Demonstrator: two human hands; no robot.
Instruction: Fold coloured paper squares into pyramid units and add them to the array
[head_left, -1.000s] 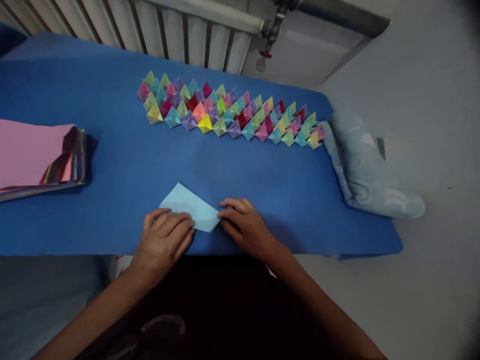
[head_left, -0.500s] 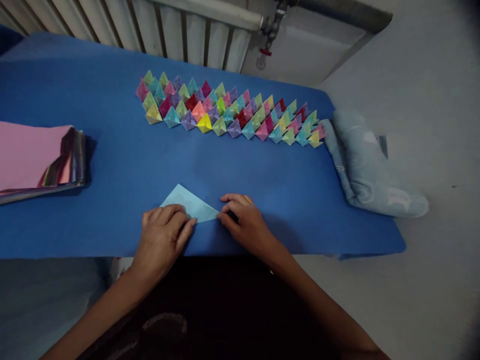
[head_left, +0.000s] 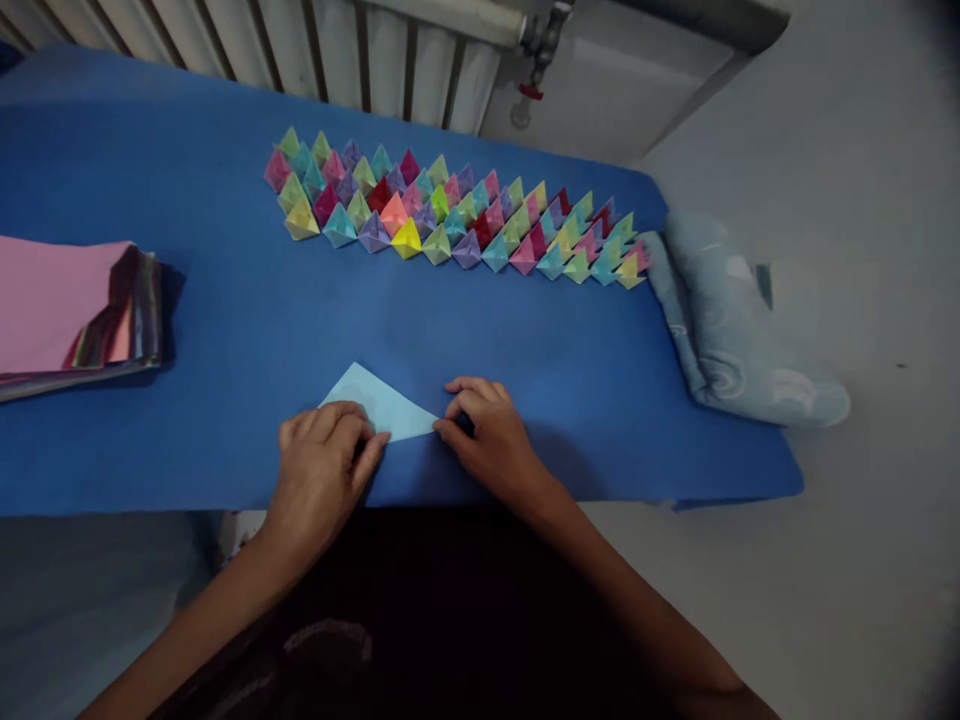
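A light blue sheet of origami paper (head_left: 386, 405), folded into a triangle, lies near the front edge of the blue-covered table (head_left: 300, 320). My left hand (head_left: 321, 455) rests over its left part, fingers curled and thumb along the lower edge, pressing it to the table; the left corner is hidden beneath. At the right corner, the thumb and a finger of my right hand (head_left: 491, 435) pinch the paper's tip. Beyond my hands, several rows of small folded paper boats (head_left: 435, 240) in many colours stand close together.
On the left lies a thick stack of coloured paper (head_left: 56, 300), pink on top. A folded grey-blue cloth (head_left: 735, 330) sits at the table's right end, against the wall. Behind the table stand a white radiator (head_left: 337, 60) and a pipe valve with a red handle (head_left: 531, 91).
The view has shifted slightly, so everything sits a little higher in the picture. The right-hand tip of the paper looks slightly more bent, while both hands keep their hold.
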